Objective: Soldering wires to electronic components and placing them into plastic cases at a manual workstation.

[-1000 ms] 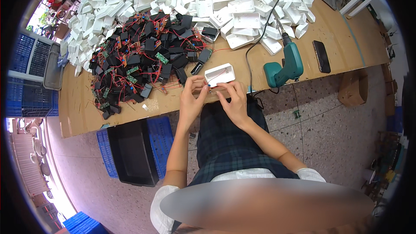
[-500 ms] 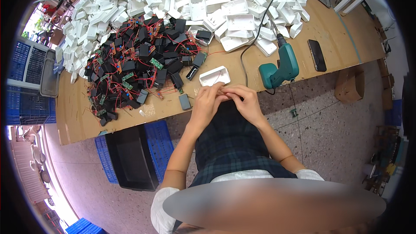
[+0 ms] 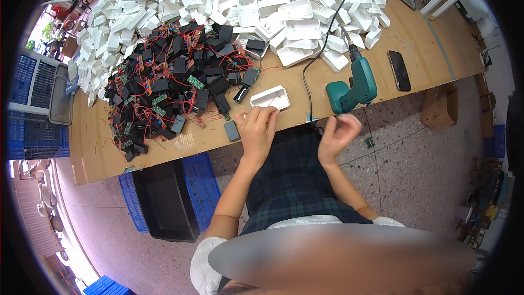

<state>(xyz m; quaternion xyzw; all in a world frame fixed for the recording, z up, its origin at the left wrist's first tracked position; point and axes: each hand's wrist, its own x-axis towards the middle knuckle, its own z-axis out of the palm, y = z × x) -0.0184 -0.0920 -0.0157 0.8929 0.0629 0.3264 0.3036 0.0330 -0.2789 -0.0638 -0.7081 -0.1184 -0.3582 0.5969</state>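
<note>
A white plastic housing (image 3: 271, 98) lies at the table's front edge, its hollow side up, with a bit of thin red wire in it. My left hand (image 3: 256, 130) is right at its near side, fingers bent and pinched together; whatever is between them is hidden. Beyond the edge, below the green drill (image 3: 353, 86), my right hand (image 3: 339, 135) hangs apart from the left, loosely curled, thumb away from the fingers, with nothing seen in it. A small dark grey block (image 3: 232, 130) sits just left of my left hand.
Black boxes with red wires and green circuit boards (image 3: 180, 76) form a heap on the left. Behind spreads a large pile of white housings (image 3: 229, 0). A black cable (image 3: 309, 71) runs to the drill. A phone (image 3: 399, 70) lies right; a black bin (image 3: 166, 199) stands below.
My hands were together at the housing's near side and have parted. The right moved right, toward the drill; the left shifted slightly left and down.
</note>
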